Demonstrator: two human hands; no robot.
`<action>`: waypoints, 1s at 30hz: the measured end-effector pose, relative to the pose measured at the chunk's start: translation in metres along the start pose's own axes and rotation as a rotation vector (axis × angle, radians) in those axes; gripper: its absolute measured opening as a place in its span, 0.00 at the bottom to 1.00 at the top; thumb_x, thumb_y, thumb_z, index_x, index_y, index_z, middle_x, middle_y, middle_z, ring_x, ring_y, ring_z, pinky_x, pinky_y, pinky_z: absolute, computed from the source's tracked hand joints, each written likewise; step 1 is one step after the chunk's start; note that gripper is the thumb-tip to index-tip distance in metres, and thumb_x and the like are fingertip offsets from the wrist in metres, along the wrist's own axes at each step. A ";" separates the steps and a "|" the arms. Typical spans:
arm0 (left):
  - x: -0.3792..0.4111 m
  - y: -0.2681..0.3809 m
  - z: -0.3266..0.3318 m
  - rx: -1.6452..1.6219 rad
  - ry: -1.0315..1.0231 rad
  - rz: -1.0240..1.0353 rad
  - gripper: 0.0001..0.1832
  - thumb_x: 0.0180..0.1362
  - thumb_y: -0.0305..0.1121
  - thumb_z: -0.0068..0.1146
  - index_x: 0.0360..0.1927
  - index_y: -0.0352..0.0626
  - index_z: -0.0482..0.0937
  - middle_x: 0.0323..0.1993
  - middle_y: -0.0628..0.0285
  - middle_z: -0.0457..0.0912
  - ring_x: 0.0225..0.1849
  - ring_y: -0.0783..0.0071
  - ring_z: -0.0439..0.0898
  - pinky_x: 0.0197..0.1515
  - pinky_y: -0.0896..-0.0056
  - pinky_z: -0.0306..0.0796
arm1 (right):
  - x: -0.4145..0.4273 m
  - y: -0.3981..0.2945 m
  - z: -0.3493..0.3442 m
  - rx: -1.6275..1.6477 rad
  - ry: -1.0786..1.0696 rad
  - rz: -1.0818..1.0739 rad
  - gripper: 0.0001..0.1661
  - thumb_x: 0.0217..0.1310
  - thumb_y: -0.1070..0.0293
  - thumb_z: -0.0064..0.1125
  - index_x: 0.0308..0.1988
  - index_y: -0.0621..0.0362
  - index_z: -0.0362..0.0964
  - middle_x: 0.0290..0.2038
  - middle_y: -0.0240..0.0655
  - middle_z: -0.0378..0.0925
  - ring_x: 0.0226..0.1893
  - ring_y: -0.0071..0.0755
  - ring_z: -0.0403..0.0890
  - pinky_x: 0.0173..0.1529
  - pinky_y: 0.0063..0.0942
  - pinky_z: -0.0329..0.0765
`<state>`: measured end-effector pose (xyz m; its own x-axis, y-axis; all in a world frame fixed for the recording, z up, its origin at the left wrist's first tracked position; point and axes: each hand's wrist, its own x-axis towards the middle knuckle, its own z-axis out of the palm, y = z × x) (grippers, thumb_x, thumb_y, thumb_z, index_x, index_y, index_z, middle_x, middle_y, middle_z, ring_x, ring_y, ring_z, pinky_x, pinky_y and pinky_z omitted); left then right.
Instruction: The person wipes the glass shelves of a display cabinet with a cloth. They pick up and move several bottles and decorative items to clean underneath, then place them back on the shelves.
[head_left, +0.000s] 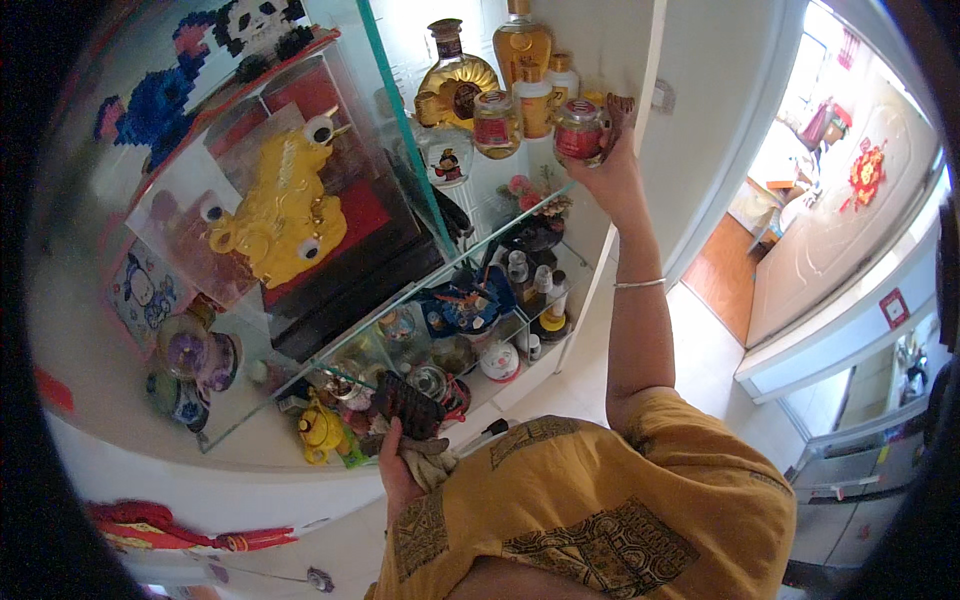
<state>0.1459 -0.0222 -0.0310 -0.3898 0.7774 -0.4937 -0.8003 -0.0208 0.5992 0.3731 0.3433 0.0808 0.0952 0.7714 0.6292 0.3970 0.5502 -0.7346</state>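
Note:
My right hand (609, 176) is raised to the upper glass shelf, with its fingers around a small glass jar (579, 139) bearing a red label. A brown ridged thing (621, 112) stands out beside the jar at my fingers; its kind is unclear. A similar lidded jar (496, 126) stands just to the left. Low in front of my body, my left hand (400, 465) holds a dark, ridged block-like object (409, 405) and a crumpled pale cloth (431, 466). Part of the left hand is hidden behind these.
Behind the jars stand a round liquor bottle (459, 82) and a taller amber bottle (523, 45). A clear case with a yellow toad figure (289, 202) fills the left shelf. Below the glass shelf edge (375, 319) are a yellow teapot-like ornament (321, 427) and several small containers.

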 end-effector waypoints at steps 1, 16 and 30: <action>0.000 0.000 -0.002 0.004 -0.005 -0.003 0.21 0.62 0.46 0.51 0.51 0.41 0.73 0.39 0.57 0.82 0.35 0.61 0.82 0.36 0.58 0.78 | 0.001 0.005 0.001 0.038 -0.014 0.005 0.54 0.40 0.57 0.72 0.62 0.64 0.50 0.53 0.52 0.71 0.51 0.50 0.76 0.54 0.39 0.73; 0.002 -0.006 -0.020 -0.022 -0.066 -0.025 0.24 0.64 0.45 0.49 0.58 0.42 0.69 0.50 0.56 0.78 0.47 0.61 0.80 0.45 0.54 0.78 | 0.006 0.019 -0.005 0.217 -0.150 -0.003 0.62 0.46 0.78 0.67 0.69 0.63 0.30 0.46 0.39 0.74 0.44 0.28 0.77 0.52 0.25 0.74; 0.001 -0.010 -0.015 -0.094 -0.089 -0.014 0.22 0.64 0.41 0.49 0.58 0.42 0.69 0.50 0.56 0.78 0.46 0.60 0.81 0.45 0.56 0.80 | 0.007 0.027 0.003 0.279 -0.083 -0.037 0.53 0.43 0.68 0.72 0.63 0.71 0.49 0.46 0.42 0.76 0.45 0.30 0.78 0.52 0.26 0.76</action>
<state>0.1468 -0.0304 -0.0468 -0.3394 0.8304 -0.4418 -0.8463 -0.0647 0.5287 0.3812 0.3646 0.0649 0.0055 0.7662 0.6426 0.1315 0.6364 -0.7600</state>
